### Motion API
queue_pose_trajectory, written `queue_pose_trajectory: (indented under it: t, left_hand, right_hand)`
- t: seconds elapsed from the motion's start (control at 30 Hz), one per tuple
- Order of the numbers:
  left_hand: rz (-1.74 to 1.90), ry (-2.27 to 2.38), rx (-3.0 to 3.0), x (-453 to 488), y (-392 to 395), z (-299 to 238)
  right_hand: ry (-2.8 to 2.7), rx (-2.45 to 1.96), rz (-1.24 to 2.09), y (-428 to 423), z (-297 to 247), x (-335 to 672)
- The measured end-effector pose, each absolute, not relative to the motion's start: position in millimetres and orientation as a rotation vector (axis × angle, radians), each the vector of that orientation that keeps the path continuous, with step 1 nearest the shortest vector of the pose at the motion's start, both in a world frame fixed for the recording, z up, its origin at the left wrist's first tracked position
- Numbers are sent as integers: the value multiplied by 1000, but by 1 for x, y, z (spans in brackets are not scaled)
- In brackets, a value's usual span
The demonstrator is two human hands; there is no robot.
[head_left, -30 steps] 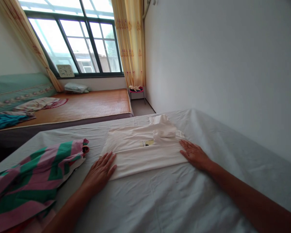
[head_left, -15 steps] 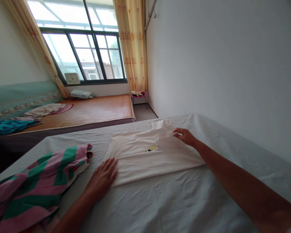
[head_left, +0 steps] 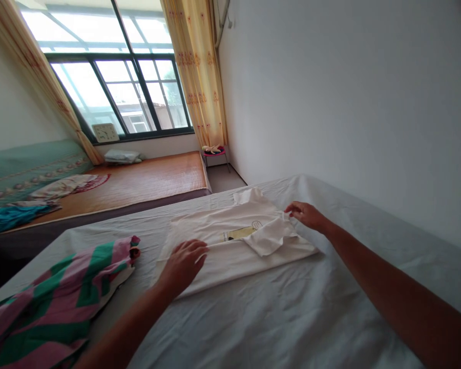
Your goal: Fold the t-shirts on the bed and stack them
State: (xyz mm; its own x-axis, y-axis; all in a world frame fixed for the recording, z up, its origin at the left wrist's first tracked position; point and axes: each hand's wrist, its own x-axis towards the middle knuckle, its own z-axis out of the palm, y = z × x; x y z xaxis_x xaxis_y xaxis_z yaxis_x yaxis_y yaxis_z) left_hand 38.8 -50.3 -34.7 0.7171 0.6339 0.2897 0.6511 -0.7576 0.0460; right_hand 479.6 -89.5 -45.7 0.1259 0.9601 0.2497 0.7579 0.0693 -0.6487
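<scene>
A white T-shirt (head_left: pixel 207 264) lies on the grey-white sheet, its side folded inward and a sleeve flap turned over its front. Part of a yellow printed picture shows beside that flap. My left hand (head_left: pixel 184 264) is over the lower left part of the shirt, palm down with fingers stretched out, holding nothing. At the collar end, my right hand (head_left: pixel 307 215) has its fingers bent and slightly apart, close to the shirt's edge. Nothing shows gripped in it, though whether the fingertips touch the cloth is hard to see.
A pink and green striped garment (head_left: pixel 61 297) lies at the left on the sheet-covered bed (head_left: pixel 261 318). Behind stands another bed with a brown mat (head_left: pixel 157 174), clothes and a pillow (head_left: pixel 123 156). A white wall (head_left: pixel 330 102) runs along the right. A small stool (head_left: pixel 217 152) stands below the curtain.
The sleeve my right hand held has come down onto the shirt's front, and that hand has let go. My left hand has moved right and inward over the shirt. The view has shifted slightly.
</scene>
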Motion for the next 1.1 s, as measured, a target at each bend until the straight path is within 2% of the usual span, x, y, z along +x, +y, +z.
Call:
queue_pose_trajectory:
  t: [0.13,0.27,0.47,0.63,0.8,0.93,1.1]
  left_hand:
    - [-513,-760,-2981,114,-59,-33]
    - [-597,-633,-3011,159,-54,-61]
    - [-708,-817,-2995,155,-36,-79]
    - [-803,-815,-3060,149,-44,-77]
    - [-642,-731,-3138,157,-56,-83]
    - [-454,-751,-3181,154,-58,-89]
    - [-436,-815,-3168,145,-52,-93]
  right_hand:
    - [-1727,-2021,269,-72,-61,461]
    - [-1717,-2031,135,-65,-86,447]
    - [-1656,-2004,113,-62,-92,448]
    - [-1791,-1913,-150,-69,-78,422]
    - [-2295,-1496,44,-82,-88,379]
    - [-2311,-1695,94,-83,-102,383]
    - [-2175,-1974,77,-80,-106,411]
